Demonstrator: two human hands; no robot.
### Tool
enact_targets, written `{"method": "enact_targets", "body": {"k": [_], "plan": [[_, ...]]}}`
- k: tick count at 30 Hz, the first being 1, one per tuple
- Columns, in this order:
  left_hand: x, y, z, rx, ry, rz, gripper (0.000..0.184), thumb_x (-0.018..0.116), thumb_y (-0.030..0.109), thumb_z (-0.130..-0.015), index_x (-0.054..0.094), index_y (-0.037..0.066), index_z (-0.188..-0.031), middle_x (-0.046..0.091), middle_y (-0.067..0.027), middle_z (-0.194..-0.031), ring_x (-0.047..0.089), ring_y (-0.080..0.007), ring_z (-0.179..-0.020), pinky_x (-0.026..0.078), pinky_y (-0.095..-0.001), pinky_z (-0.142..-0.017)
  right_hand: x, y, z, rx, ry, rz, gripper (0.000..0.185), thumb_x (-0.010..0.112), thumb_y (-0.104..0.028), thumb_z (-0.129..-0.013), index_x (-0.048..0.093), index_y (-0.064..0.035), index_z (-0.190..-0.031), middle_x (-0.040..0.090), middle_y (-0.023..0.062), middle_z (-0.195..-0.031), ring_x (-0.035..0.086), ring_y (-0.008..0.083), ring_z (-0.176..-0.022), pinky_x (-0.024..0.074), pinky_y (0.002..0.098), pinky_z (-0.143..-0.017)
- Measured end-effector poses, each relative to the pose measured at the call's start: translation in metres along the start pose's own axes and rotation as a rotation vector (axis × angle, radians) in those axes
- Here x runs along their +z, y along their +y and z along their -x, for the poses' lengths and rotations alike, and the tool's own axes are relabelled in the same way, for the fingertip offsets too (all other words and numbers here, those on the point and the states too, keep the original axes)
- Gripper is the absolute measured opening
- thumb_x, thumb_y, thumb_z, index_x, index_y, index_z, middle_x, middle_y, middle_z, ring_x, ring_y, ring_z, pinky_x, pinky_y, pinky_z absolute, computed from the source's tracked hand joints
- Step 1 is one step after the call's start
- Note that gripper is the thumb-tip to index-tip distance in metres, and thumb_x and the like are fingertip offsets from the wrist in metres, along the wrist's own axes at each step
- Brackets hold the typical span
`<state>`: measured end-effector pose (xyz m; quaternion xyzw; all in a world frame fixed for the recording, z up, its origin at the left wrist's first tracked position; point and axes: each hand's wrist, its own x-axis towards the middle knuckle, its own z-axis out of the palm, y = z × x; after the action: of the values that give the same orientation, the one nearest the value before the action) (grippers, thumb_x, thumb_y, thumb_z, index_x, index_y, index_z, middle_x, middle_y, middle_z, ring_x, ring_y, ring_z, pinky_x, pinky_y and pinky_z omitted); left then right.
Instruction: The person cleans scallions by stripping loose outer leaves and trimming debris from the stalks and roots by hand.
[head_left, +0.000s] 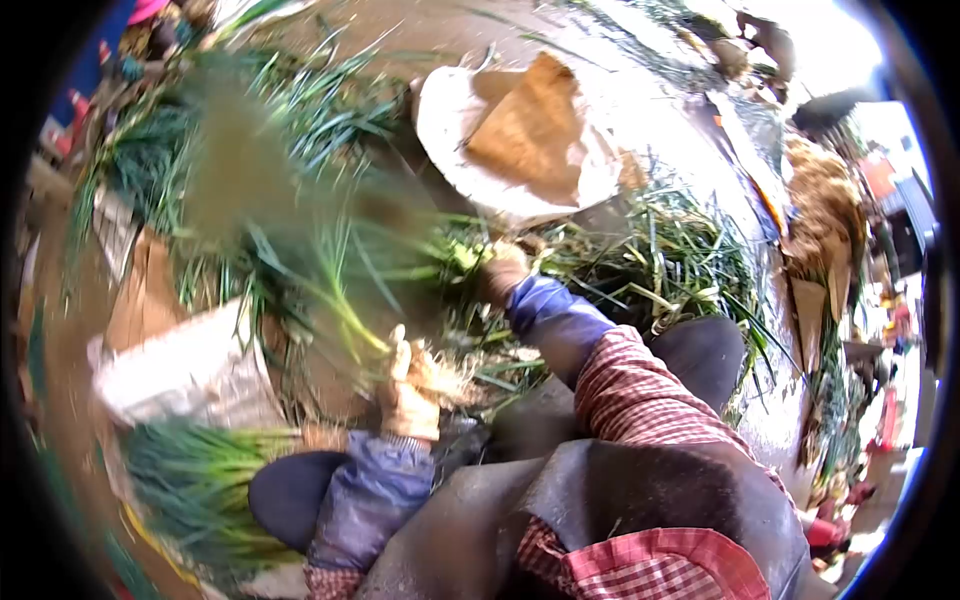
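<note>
Scallions (350, 322) in left hand (408, 402) — grip snug at the root end.

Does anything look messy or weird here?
Yes: long, thin green leaves lie in a spilled-looking tangle beside the right hand. A blurry grey-brown smudge hides part of the upper left, perhaps dirt on the lens.

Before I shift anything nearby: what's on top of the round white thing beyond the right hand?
A brown sheet lies over part of the round white thing. Whatever the sheet covers, and whatever is underneath the white thing, cannot be seen.
</note>
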<state>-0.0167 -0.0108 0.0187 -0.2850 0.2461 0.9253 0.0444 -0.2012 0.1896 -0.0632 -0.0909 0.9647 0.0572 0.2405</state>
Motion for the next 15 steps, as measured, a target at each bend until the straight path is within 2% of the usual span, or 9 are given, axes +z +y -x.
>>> {"method": "enact_targets", "body": {"k": [1, 5, 6, 7, 9, 11, 13, 14, 15], "plan": [[-0.002, -0.001, -0.002, 0.002, 0.000, -0.046, 0.041, 0.060, 0.017, -0.086, 0.046, 0.011, -0.124, 0.058, 0.0002, -0.083, 0.053, -0.0092, -0.064, 0.047, -0.0229, -0.054, -0.005, -0.002, 0.006, -0.026, -0.117, 0.057, 0.034, 0.063, -0.037, -0.071, 0.069, -0.0149, -0.097, 0.064, 0.0110, -0.100, 0.061, 0.0246, -0.094, 0.0489, 0.0346, -0.079], [0.011, 0.000, 0.000, 0.050, 0.071, -0.130, 0.032, 0.062, 0.018, -0.085, 0.055, 0.012, -0.115, 0.060, -0.0007, -0.080, 0.055, -0.0124, -0.059, 0.048, -0.0270, -0.049, -0.002, 0.013, -0.009, 0.001, -0.153, -0.033, 0.034, 0.060, -0.035, -0.073, 0.068, -0.0139, -0.098, 0.065, 0.0114, -0.100, 0.062, 0.0245, -0.093, 0.0495, 0.0360, -0.078], [0.008, -0.003, -0.006, 0.109, 0.039, -0.109, 0.024, 0.061, 0.013, -0.085, 0.057, 0.012, -0.109, 0.062, -0.0024, -0.080, 0.057, -0.0136, -0.060, 0.049, -0.0277, -0.049, -0.035, 0.013, 0.003, 0.018, -0.211, -0.023, 0.032, 0.059, -0.032, -0.073, 0.068, -0.0116, -0.096, 0.066, 0.0120, -0.097, 0.064, 0.0266, -0.087, 0.0509, 0.0371, -0.074], [0.002, -0.004, -0.006, 0.074, 0.041, -0.107, 0.021, 0.059, 0.011, -0.086, 0.058, 0.013, -0.106, 0.062, -0.0035, -0.079, 0.059, -0.0139, -0.060, 0.051, -0.0284, -0.049, -0.041, 0.019, 0.002, 0.040, 0.008, -0.134, 0.026, 0.057, -0.027, -0.074, 0.068, -0.0104, -0.090, 0.067, 0.0119, -0.090, 0.065, 0.0274, -0.081, 0.0519, 0.0386, -0.068], [0.012, 0.001, 0.003, 0.045, 0.028, -0.094, 0.020, 0.059, 0.011, -0.086, 0.059, 0.013, -0.105, 0.062, -0.0028, -0.079, 0.058, -0.0135, -0.060, 0.050, -0.0273, -0.049, -0.097, 0.028, 0.032, 0.033, 0.368, -0.235, 0.026, 0.058, -0.023, -0.076, 0.064, -0.0082, -0.096, 0.064, 0.0136, -0.082, 0.064, 0.0260, -0.078, 0.0515, 0.0369, -0.065], [0.015, 0.001, 0.004, 0.021, 0.050, -0.078, 0.020, 0.059, 0.011, -0.086, 0.059, 0.013, -0.106, 0.062, -0.0018, -0.080, 0.058, -0.0122, -0.064, 0.051, -0.0262, -0.052, -0.126, 0.051, 0.026, 0.202, 0.291, -0.257, 0.018, 0.054, -0.017, -0.078, 0.059, -0.0034, -0.089, 0.061, 0.0164, -0.072, 0.061, 0.0284, -0.065, 0.0500, 0.0386, -0.057], [0.019, 0.000, 0.007, 0.072, 0.070, -0.094, 0.019, 0.059, 0.011, -0.086, 0.059, 0.014, -0.105, 0.061, -0.0007, -0.082, 0.058, -0.0106, -0.069, 0.051, -0.0251, -0.055, -0.139, 0.069, 0.052, 0.148, 0.828, -0.151, 0.015, 0.048, -0.014, -0.082, 0.058, -0.0058, -0.074, 0.057, 0.0158, -0.064, 0.058, 0.0300, -0.058, 0.0474, 0.0399, -0.051], [0.013, -0.001, 0.001, 0.067, 0.031, -0.135, 0.019, 0.059, 0.011, -0.086, 0.059, 0.013, -0.105, 0.059, 0.0004, -0.085, 0.057, -0.0096, -0.072, 0.050, -0.0248, -0.058, -0.133, 0.079, 0.057, 0.109, 0.806, -0.230, 0.013, 0.049, -0.015, -0.081, 0.055, -0.0035, -0.078, 0.061, 0.0181, -0.072, 0.059, 0.0314, -0.058, 0.0472, 0.0410, -0.049], [0.018, 0.001, 0.005, 0.027, 0.039, -0.159, 0.020, 0.060, 0.013, -0.085, 0.059, 0.013, -0.105, 0.058, 0.0008, -0.085, 0.057, -0.0097, -0.070, 0.050, -0.0242, -0.058, -0.125, 0.081, 0.055, 0.221, 0.598, -0.327, 0.016, 0.050, -0.018, -0.081, 0.058, -0.0047, -0.083, 0.063, 0.0154, -0.075, 0.061, 0.0295, -0.063, 0.0473, 0.0405, -0.052]]}}
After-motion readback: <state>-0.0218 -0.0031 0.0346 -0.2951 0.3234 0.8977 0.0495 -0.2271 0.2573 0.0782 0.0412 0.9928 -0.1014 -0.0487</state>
